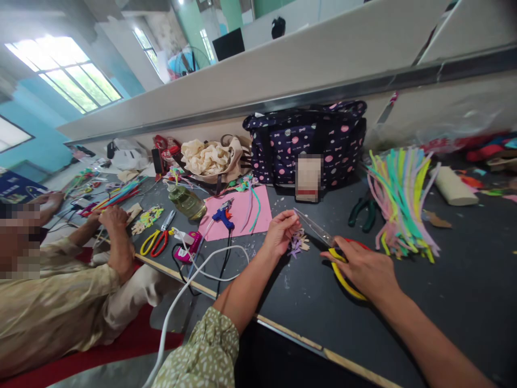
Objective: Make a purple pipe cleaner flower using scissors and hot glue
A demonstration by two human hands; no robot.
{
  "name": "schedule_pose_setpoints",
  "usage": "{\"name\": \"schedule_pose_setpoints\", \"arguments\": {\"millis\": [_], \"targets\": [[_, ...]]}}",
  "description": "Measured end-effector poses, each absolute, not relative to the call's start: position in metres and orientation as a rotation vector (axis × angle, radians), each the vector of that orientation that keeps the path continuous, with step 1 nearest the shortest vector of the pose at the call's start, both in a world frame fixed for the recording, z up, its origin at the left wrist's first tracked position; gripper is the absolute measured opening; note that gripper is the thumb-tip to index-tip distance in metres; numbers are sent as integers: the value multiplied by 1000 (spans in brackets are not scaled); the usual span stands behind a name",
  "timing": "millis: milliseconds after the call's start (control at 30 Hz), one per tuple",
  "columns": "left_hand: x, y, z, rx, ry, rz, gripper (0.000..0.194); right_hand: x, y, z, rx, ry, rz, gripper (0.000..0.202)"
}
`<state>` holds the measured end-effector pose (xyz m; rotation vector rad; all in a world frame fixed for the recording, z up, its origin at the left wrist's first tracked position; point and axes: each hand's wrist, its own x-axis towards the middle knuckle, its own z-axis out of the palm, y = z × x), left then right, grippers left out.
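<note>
**Worktop Layout and Hand Positions, Left to Right**

At far left, we see a co-worker's hands (115, 218) above the worktop (307, 302), close to a small pile of yellow and pink pieces (148, 218). Just right of that pile, we find spare scissors (165, 229) with one yellow and one red handle, lying flat. Behind and to their right stands a bottle (186, 202) of greenish liquid. In front of the bottle we note a magenta box (188, 247) and a looped white cable (173, 307).

Next, we locate a pink sheet (260, 213) carrying a blue glue gun (223, 216) and two fuzzy stems, one lilac and one turquoise. A beige cloth bag (210, 161) sits behind the sheet; a dark patterned bag (283, 140) stands to its right.

At center, our left hand (281, 231) pinches a small lilac piece (296, 212) at the tips of the cutting scissors (319, 229). Cut pieces (298, 243) lie on the worktop beside these fingers. Our right hand (365, 267) grips the yellow and red handles of the cutting scissors, blades pointing left.

Beyond the right hand, we identify dark green pliers (367, 214), then a multicolored bundle of fuzzy stems (404, 199) and a cream roll (456, 186).
</note>
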<state>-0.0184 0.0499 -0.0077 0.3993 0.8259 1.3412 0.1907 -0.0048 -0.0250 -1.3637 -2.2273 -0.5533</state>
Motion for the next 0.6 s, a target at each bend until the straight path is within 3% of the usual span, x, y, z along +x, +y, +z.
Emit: {"name": "schedule_pose_setpoints", "arguments": {"millis": [333,600], "targets": [[-18,49,-4,413,836,1366,31,189,-5,-18,-1470,-2192,-323,44],[-19,49,-2,498,925,1418,37,196,2,-29,-1422,-2223,-177,26]]}}
